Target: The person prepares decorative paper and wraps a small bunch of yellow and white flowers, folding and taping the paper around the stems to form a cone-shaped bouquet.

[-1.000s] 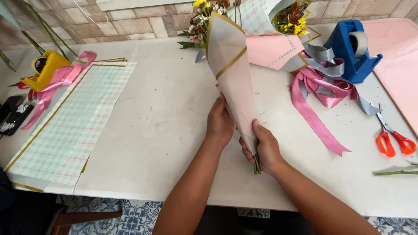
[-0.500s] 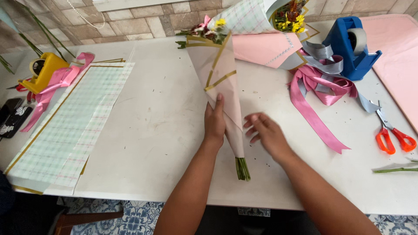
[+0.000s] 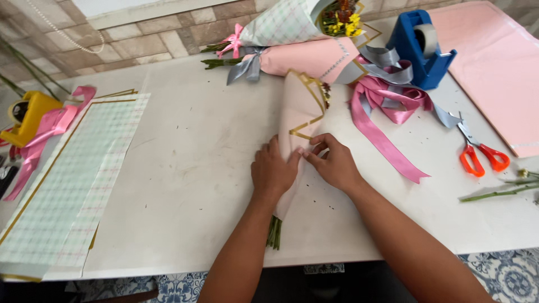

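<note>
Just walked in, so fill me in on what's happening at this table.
A person is wrapping flowers. Both hands press on a pale pink paper cone with gold edging lying on the white table: the left hand flat on the wrap, the right hand pinching a fold. Green stems stick out below. Orange-handled scissors lie to the right, untouched.

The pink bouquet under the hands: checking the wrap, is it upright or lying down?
Lying down: the pink bouquet rests flat on the table, stems toward the edge.

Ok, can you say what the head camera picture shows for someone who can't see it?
Two hands, left hand and right hand, press a pink paper-wrapped bouquet flat on a white table, green stems sticking out below. Nearby lie pink ribbon, orange scissors and a blue tape dispenser.
</note>
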